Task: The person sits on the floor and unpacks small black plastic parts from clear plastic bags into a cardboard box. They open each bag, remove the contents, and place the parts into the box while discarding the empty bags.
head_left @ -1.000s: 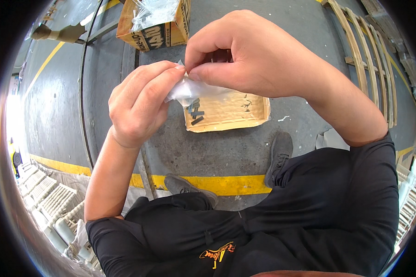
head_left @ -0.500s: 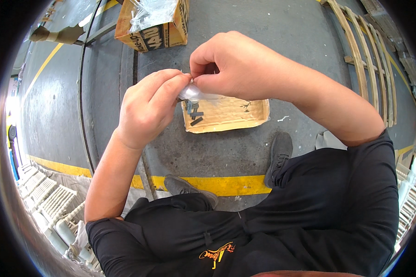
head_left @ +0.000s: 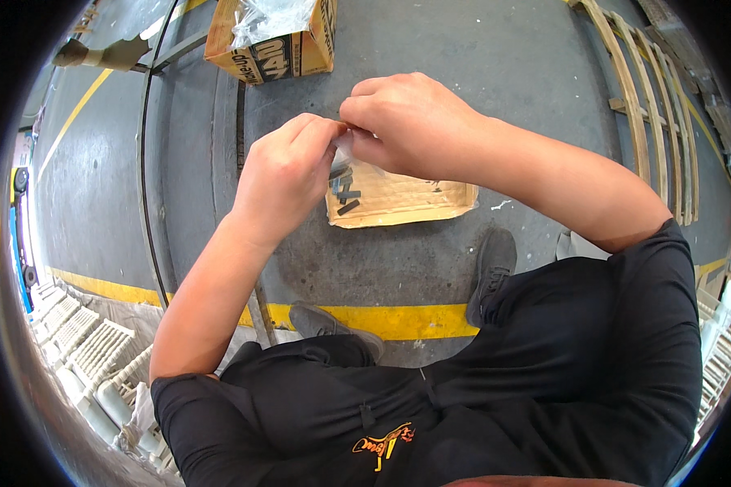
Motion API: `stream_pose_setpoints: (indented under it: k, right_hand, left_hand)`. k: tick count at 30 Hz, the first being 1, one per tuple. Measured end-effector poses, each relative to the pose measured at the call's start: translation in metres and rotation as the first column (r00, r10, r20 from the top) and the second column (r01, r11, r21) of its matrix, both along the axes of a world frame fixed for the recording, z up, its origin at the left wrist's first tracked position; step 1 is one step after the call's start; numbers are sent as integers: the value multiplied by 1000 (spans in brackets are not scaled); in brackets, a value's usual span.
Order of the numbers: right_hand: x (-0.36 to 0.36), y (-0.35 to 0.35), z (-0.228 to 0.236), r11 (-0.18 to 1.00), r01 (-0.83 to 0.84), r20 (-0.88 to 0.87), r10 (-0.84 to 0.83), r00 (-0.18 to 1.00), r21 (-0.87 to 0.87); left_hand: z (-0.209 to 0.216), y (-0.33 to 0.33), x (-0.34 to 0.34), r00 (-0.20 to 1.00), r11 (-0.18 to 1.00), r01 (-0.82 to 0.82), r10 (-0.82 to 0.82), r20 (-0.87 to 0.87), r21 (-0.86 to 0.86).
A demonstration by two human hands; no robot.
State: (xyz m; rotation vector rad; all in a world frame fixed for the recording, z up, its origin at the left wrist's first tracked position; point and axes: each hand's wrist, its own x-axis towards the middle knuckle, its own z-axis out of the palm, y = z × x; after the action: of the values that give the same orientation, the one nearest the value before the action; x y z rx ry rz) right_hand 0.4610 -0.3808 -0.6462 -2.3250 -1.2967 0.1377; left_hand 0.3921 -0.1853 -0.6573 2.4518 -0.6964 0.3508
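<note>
My left hand (head_left: 288,166) and my right hand (head_left: 410,122) meet fingertip to fingertip above a shallow cardboard tray. Between them is a small clear plastic bag (head_left: 343,151), pinched by the closed fingers of both hands and mostly hidden behind them. Whatever the bag may contain cannot be made out. Below, the cardboard tray (head_left: 406,213) rests on the floor, with several small dark strips (head_left: 348,207) at its left end. A few thin dark bits lie toward the tray's right side, partly covered by my right wrist.
A taller cardboard box (head_left: 321,49) filled with clear plastic bags (head_left: 272,20) stands beyond my hands. Metal framing (head_left: 148,162) runs along the left. Wooden slatted pallets (head_left: 638,97) stand at the right. White spindle-like stacked pieces (head_left: 101,353) sit at lower left. My shoes flank a yellow floor line (head_left: 414,323).
My right hand has come down slightly and its fingers have closed in against the left hand's. Less of the plastic bag shows now.
</note>
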Motion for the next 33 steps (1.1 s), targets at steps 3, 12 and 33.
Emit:
stream_pose_setpoints:
  k: [3,12,33]
  right_hand:
    - [2,2,-9,997,31,58,-35,998,65]
    - [21,6,-23,983,179,-298,-159,941,43]
    - [34,48,-28,938,330,-835,-93,542,110]
  left_hand:
    - [-6,-4,0,997,997,-68,67,-34,-35]
    - [-19,-11,-5,968,979,-200,192,-159,-41]
    - [-11,32,-1,928,954,-283,247,-278,-99]
